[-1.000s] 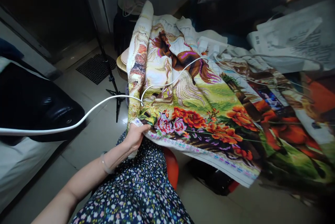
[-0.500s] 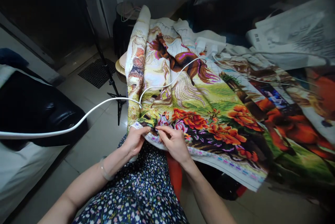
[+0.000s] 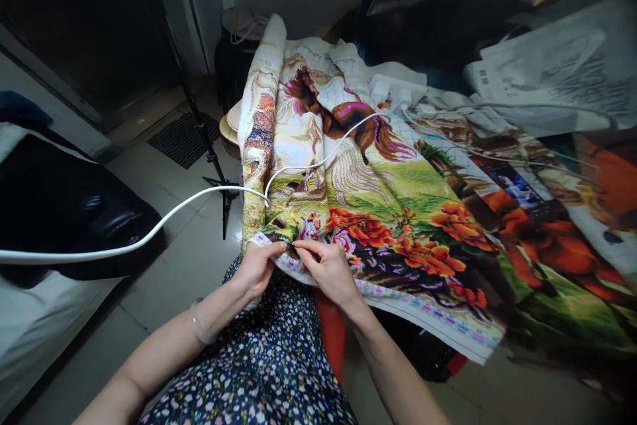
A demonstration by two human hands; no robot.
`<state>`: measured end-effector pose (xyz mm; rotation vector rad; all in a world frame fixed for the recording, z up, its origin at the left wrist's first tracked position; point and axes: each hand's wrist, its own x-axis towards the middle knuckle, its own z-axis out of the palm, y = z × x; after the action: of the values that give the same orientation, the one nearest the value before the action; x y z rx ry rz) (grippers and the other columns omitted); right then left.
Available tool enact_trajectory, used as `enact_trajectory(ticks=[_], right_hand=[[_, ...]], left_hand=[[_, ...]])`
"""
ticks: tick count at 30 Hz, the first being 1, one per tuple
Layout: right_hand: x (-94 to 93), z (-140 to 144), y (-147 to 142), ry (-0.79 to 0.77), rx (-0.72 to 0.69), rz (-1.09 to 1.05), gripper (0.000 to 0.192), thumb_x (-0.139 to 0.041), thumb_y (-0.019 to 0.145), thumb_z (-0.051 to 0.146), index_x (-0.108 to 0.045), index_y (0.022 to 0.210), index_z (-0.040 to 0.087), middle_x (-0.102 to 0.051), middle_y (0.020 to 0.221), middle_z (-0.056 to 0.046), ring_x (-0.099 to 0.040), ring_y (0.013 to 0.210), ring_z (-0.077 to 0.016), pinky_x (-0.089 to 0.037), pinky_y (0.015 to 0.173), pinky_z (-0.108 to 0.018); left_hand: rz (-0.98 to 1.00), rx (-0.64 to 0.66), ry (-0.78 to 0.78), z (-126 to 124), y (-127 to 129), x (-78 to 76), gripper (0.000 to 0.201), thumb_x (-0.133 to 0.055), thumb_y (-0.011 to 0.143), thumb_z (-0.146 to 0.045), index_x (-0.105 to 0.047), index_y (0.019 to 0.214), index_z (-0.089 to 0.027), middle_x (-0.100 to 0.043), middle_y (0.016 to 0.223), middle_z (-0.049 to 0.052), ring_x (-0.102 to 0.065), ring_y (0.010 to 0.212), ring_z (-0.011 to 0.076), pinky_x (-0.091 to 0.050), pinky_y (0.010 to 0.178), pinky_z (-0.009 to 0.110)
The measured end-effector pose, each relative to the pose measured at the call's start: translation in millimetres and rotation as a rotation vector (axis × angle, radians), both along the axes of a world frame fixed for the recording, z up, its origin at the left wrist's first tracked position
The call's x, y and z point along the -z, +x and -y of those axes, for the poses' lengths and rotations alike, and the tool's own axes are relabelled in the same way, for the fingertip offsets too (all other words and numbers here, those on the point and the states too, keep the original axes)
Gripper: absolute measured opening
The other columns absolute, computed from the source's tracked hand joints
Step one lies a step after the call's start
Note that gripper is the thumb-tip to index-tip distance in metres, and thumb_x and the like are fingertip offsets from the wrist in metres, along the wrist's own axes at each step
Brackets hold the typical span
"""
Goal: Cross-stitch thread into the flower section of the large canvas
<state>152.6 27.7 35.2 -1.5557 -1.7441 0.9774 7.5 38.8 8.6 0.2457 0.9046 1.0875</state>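
Observation:
A large cross-stitch fabric printed with horses and orange flowers spreads out before me, its left side rolled up. My left hand grips the lower edge, thumb on top and fingers underneath. Close beside it, my right hand pinches thumb and forefinger together at the cloth's surface, near the left thumb. Whatever lies between those fingertips is too small to make out. A white cable crosses the rolled part and loops over the fabric.
A white power strip lies at the fabric's back edge. Behind it on the right are a black bag and a pale plastic bag. A black tripod stand rises at left, near a black cushioned seat.
My right hand's fingertips have shifted slightly left, closer to my left thumb. My left hand keeps its hold on the fabric's edge.

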Motion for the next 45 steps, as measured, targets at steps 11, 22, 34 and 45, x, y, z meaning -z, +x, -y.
enact_trajectory(ticks=[11, 22, 34, 45], right_hand=[[-0.2, 6, -21, 0.158, 0.058, 0.439, 0.025, -0.047, 0.082, 0.013, -0.072, 0.081, 0.017, -0.070, 0.064, -0.006, -0.063, 0.054, -0.0180, -0.039, 0.056, -0.026], [19.7, 19, -30, 0.031, 0.284, -0.054, 0.016, -0.050, 0.087, 0.026, -0.062, 0.081, 0.017, -0.065, 0.064, -0.002, -0.061, 0.056, -0.0149, -0.044, 0.056, -0.024], [25.3, 23, -26, 0.218, 0.239, -0.018, 0.033, -0.049, 0.087, 0.018, -0.064, 0.116, 0.019, -0.069, 0.093, -0.007, -0.063, 0.077, -0.0176, -0.051, 0.074, -0.030], [29.5, 22, -26, 0.003, 0.361, -0.225, 0.015, -0.060, 0.079, 0.028, -0.069, 0.075, 0.017, -0.068, 0.068, -0.003, -0.059, 0.058, -0.0158, -0.049, 0.059, -0.027]], left_hand=[[-0.027, -0.075, -0.027, 6, 8, 5.1, 0.035, -0.078, 0.053, -0.010, -0.069, 0.086, -0.013, -0.071, 0.078, 0.002, -0.063, 0.070, 0.0153, -0.049, 0.072, 0.028], [0.010, -0.132, -0.127, 1, 13, 2.3, 0.029, -0.083, 0.052, -0.017, -0.068, 0.075, -0.012, -0.069, 0.072, 0.001, -0.060, 0.063, 0.0121, -0.048, 0.063, 0.024], [-0.073, -0.124, -0.107, 2, 13, 0.7, 0.030, -0.083, 0.052, -0.019, -0.070, 0.078, -0.011, -0.071, 0.075, 0.003, -0.062, 0.066, 0.0130, -0.049, 0.068, 0.025], [-0.113, -0.151, -0.103, 3, 13, 6.9, 0.032, -0.083, 0.050, -0.019, -0.070, 0.078, -0.011, -0.071, 0.078, 0.005, -0.063, 0.068, 0.0150, -0.049, 0.067, 0.027]])
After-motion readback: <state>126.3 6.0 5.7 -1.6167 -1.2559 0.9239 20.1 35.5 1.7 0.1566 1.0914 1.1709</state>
